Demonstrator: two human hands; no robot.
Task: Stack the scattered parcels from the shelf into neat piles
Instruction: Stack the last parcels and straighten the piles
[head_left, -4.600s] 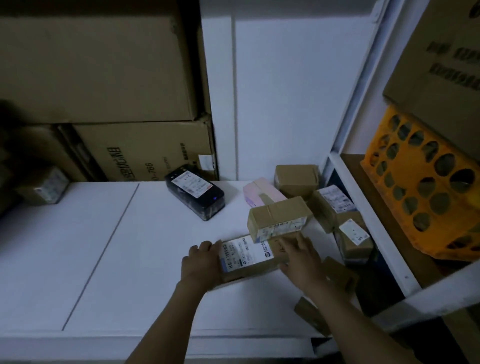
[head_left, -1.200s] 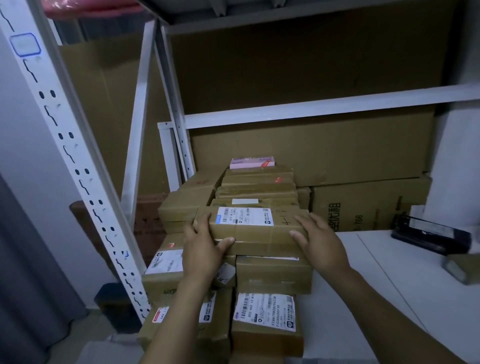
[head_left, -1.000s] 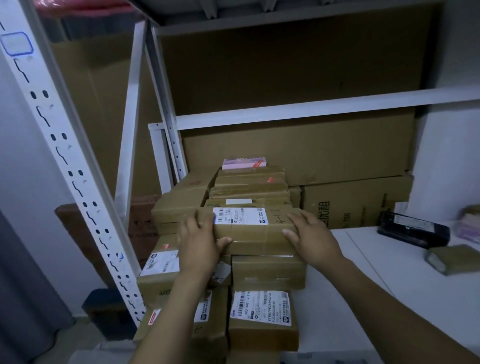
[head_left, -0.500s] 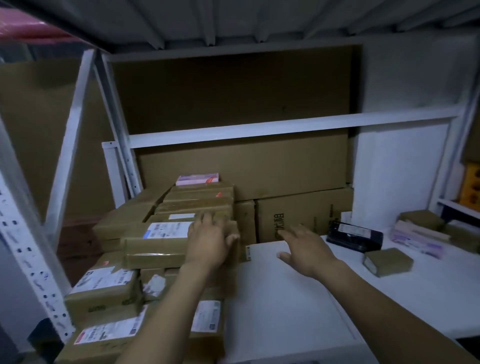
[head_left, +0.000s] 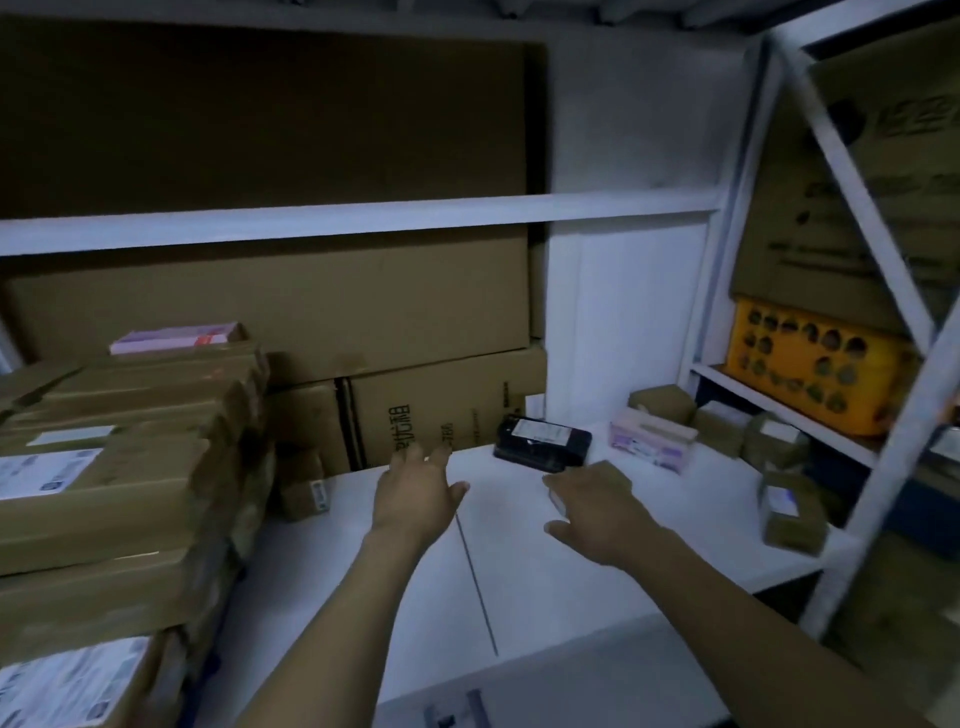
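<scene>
A tall pile of brown parcels (head_left: 130, 493) with white labels stands at the left, with a pink parcel (head_left: 176, 338) on top at the back. My left hand (head_left: 415, 493) hovers open over the white shelf (head_left: 519, 582), holding nothing. My right hand (head_left: 597, 506) stretches its fingers over a small brown parcel (head_left: 557, 500), thumb spread to the near side; the hand hides most of that parcel. Behind the hands lie a black parcel (head_left: 543, 441) and a pink parcel (head_left: 652, 439). Scattered brown parcels (head_left: 792, 512) sit at the right end.
Large cartons (head_left: 311, 312) line the back wall. A small labelled box (head_left: 301, 488) sits beside the pile. An orange perforated crate (head_left: 810, 364) stands on the neighbouring rack at the right, behind a white upright post (head_left: 878, 483) and a diagonal brace.
Both hands let go of the labelled parcel, which now lies on the left pile. The view swung right, the left hand came away over the shelf, and the right hand reached the small brown parcel.
</scene>
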